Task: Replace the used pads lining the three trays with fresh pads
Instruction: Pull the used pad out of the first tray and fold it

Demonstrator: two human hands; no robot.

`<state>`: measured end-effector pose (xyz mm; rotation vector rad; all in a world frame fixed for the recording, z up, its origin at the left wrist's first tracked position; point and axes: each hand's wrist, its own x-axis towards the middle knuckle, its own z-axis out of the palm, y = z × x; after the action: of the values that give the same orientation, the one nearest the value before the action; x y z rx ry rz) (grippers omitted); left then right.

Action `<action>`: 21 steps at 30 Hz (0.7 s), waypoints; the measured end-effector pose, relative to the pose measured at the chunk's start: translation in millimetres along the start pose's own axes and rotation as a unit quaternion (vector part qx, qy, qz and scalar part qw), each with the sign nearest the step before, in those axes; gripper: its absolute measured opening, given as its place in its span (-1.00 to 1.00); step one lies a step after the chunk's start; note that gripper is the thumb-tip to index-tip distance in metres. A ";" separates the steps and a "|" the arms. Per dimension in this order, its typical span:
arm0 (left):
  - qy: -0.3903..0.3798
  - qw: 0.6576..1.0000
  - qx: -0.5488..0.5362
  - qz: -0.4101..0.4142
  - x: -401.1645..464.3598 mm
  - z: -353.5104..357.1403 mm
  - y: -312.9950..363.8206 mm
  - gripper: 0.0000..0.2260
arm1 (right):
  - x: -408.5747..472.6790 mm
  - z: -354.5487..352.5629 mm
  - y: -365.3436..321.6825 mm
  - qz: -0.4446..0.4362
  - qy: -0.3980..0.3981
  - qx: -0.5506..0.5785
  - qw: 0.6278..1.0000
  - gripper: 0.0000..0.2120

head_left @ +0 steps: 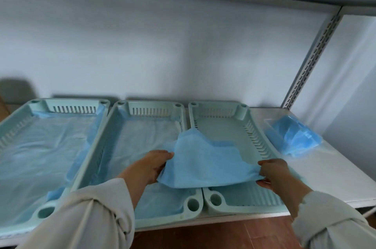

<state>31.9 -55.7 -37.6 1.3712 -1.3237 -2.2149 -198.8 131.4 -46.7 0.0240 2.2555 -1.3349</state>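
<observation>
3 pale-green trays (221,110) side by side, 2 pad-lined; folded blue pad (203,165) above the right one.

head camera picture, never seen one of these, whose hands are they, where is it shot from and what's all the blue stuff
There is no machine here. The camera sits on a person's head and looks forward and down, so the two arms in pale sleeves are that person's own.

On a white shelf stand three pale green trays side by side. The left tray and middle tray are lined with pads. The right tray shows its bare floor at the back.

The left hand and right hand each grip one side of a blue pad, held over the front of the right tray. To the right lies a clear pack of folded blue pads.
</observation>
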 end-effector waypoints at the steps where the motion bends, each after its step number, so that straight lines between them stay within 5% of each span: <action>1: -0.003 1.000 0.025 -0.010 6.2 1.0 -0.4 -0.65 | 6.2 3.3 0.1 0.012 0.022 0.003 1.000 -0.74; 3: 0.030 0.992 0.125 0.000 17.1 3.1 -1.0 -0.64 | 12.3 10.3 -1.1 0.022 0.044 0.008 0.999 -0.78; 6: 0.136 0.923 0.350 0.082 32.0 3.7 -0.7 -0.65 | 13.7 16.4 -1.4 0.013 0.031 0.008 0.999 -0.76; 9: 0.139 0.905 0.382 0.124 39.3 0.4 5.2 -0.77 | 13.0 15.6 -2.2 0.016 0.026 0.012 0.999 -0.73; 13: 0.137 0.918 0.315 0.200 37.6 4.0 14.8 -0.83 | 14.4 11.8 -5.2 0.027 0.018 0.035 0.999 -0.76; 17: 0.034 0.994 0.052 0.087 35.0 5.3 20.8 -0.95 | 11.3 12.5 -4.6 0.033 0.012 0.036 0.999 -0.75; 21: 0.026 0.989 -0.122 0.081 41.1 -3.1 21.2 -0.83 | 7.8 6.7 -1.7 0.038 0.001 0.045 0.998 -0.73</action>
<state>6.8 -93.7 -46.4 1.1812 -1.0650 -2.1325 -203.2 123.1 -51.2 0.1427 2.1719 -1.3957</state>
